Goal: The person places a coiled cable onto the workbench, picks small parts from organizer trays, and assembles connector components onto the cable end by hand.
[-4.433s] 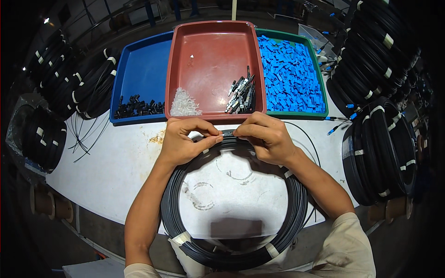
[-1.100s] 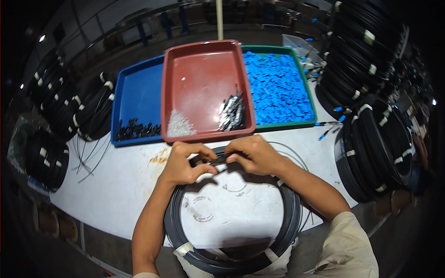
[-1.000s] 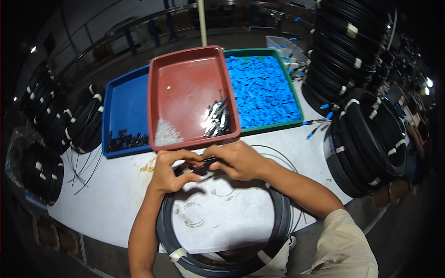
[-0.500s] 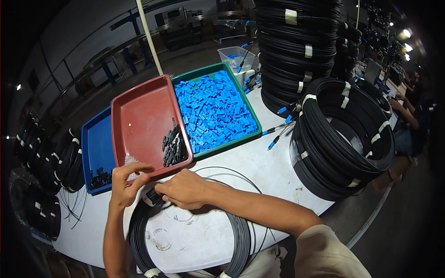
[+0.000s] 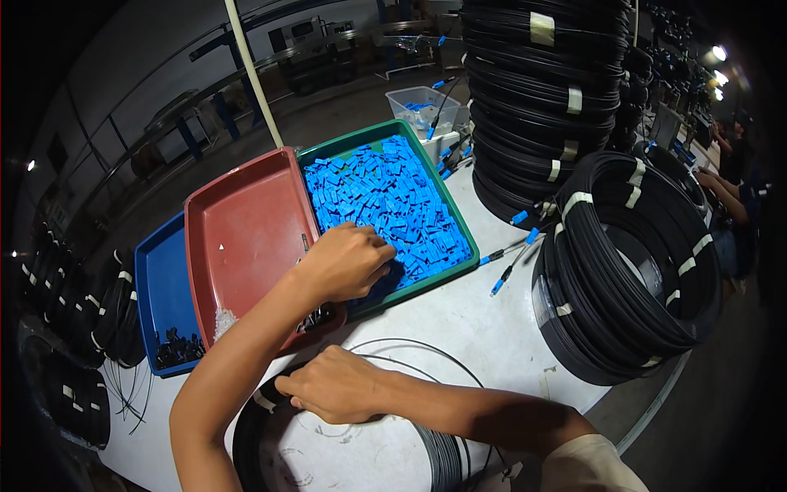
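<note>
My left hand (image 5: 351, 261) hangs above the near left part of the green tray (image 5: 469, 246), its fingers curled down toward the small blue plastic connector parts (image 5: 381, 193). The fingertips are partly hidden, so what they hold, if anything, does not show. Lower down, my right hand (image 5: 336, 384) is closed at the upper left of a black cable coil (image 5: 443, 453), gripping black cable there; its fingertips are mostly hidden. The coil lies on the white table, bound with pale tape, and thin loose loops of cable (image 5: 438, 351) arc out beyond the hand.
Left of the green tray are a red tray (image 5: 246, 221), holding dark and clear small parts, and a blue tray (image 5: 160, 279) with black parts. Taped cable coils (image 5: 631, 271) stand at right, behind them a tall stack (image 5: 541, 107). Blue-tipped cable ends (image 5: 512, 266) stick out over the table.
My left hand has gone from beside the right hand, near the red tray's front edge, up and right to the green tray. My right hand stays at the coil. The view has shifted slightly.
</note>
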The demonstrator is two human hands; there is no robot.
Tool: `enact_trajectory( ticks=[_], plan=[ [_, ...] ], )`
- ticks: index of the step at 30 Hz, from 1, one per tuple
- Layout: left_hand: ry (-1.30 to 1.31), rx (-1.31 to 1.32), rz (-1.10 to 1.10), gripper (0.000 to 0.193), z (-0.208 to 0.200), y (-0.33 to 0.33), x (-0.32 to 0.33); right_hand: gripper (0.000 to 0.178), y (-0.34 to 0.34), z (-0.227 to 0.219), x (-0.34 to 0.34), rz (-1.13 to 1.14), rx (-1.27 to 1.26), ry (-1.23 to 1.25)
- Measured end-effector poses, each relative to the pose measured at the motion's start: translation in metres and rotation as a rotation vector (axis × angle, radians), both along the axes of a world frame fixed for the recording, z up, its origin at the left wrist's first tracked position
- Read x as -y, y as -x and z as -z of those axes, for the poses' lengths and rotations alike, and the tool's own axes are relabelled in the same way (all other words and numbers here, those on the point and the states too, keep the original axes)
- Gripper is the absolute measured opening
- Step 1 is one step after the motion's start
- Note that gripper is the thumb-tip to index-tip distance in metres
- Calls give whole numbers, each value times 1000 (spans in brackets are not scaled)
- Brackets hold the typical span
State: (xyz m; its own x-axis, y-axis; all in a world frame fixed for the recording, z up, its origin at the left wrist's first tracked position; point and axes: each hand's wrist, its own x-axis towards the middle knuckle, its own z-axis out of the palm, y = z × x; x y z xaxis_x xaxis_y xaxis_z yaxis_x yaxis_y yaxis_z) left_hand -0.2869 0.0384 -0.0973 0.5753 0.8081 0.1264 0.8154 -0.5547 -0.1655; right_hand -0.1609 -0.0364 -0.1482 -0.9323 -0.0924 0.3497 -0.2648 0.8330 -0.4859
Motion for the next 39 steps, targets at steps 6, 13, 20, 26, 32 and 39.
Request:
enact_trajectory(
  ticks=[6,13,20,26,32,39],
  plan=[
    [-282,216,-212,22,4,24,-67,21,2,4,2,6,-33,45],
    [-155,239,-401,30,1,11,-118,20,-1,2,0,33,22,-21],
    [-208,207,-372,25,-5,24,-127,19,2,11,-1,36,-53,16],
    [-289,196,-320,20,-18,38,-110,20,0,4,0,37,20,6],
    [77,974,-10,17,-22,46,-72,23,0,4,2,12,21,20],
    [274,1146,-159,22,-11,47,54,19,-3,1,-1,32,62,23]
  ],
)
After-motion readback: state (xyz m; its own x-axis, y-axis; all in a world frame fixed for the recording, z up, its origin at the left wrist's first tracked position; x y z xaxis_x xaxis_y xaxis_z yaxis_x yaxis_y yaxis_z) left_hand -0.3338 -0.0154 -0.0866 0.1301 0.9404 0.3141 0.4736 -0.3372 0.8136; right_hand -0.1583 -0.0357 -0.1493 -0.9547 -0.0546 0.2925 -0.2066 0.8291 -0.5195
